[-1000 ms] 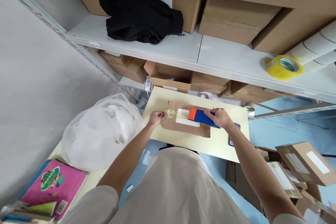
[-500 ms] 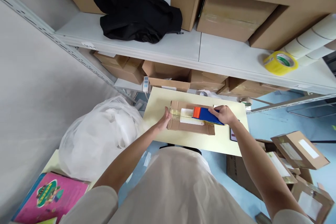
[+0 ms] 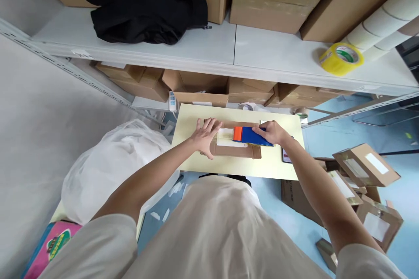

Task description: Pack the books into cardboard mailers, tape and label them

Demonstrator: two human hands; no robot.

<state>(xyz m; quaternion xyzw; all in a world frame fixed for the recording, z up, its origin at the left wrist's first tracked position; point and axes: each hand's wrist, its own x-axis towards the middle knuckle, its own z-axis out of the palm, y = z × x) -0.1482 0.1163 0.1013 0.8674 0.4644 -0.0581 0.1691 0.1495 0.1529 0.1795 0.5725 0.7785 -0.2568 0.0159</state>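
One cardboard box (image 3: 235,151) lies at the frame's centre (white label (image 3: 225,141) on top); the left hand (image 3: 205,135) spreads wide over its left end, the right hand (image 3: 274,132) grips a blue-and-orange tool (image 3: 253,136) over it.

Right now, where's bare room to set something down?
Shelf between black garment and yellow tape roll; table strip between cardboard box and near edge.
Crowded: table middle, left hand, right hand, blue-orange tool over box; phone beside right forearm.
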